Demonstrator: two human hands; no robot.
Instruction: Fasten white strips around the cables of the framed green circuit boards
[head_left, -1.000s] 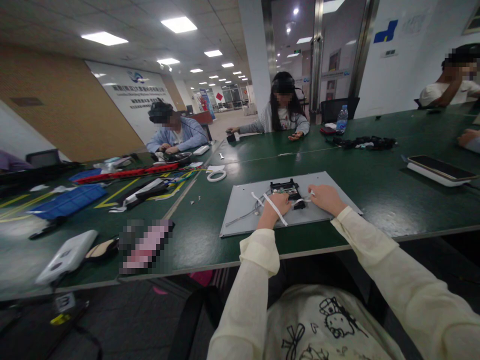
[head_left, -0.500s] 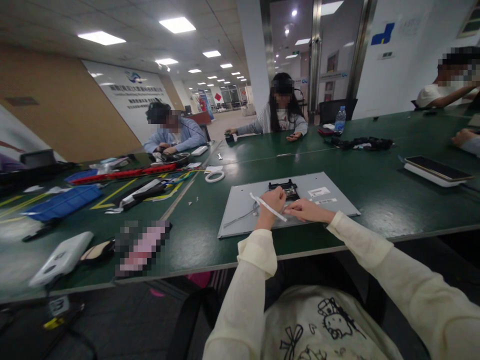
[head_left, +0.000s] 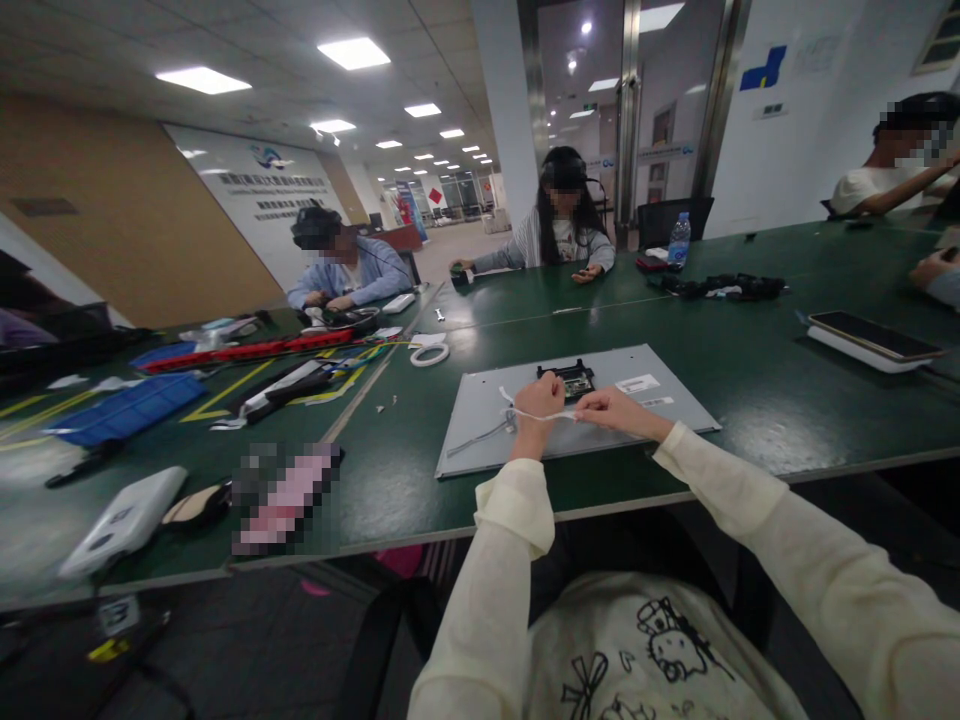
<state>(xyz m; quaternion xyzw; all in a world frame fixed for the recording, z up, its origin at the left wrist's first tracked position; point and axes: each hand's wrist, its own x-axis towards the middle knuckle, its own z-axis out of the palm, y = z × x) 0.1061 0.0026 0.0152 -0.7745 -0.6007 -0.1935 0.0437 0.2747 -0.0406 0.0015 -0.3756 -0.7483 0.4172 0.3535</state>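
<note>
A flat grey metal panel with white labels lies on the green table in front of me. Near its upper middle sits a black bracket with a small circuit board. Curled beside the bracket, my left hand is closed; its fingertips face away, so what they hold is hidden. A narrow white strip of tape crosses the back of that hand. My right hand pinches the strip's right end. A thin grey cable runs over the panel's left part.
A tape roll lies beyond the panel's left corner. Leftward are a blue tray, a white device and a pink blurred item. A phone on a white box is at right. Several people sit around the table.
My right hand has taken the white strip's right end and drawn it rightward. The strip, straight and slanting before, now bends across the left hand. My left hand stays about where it was.
</note>
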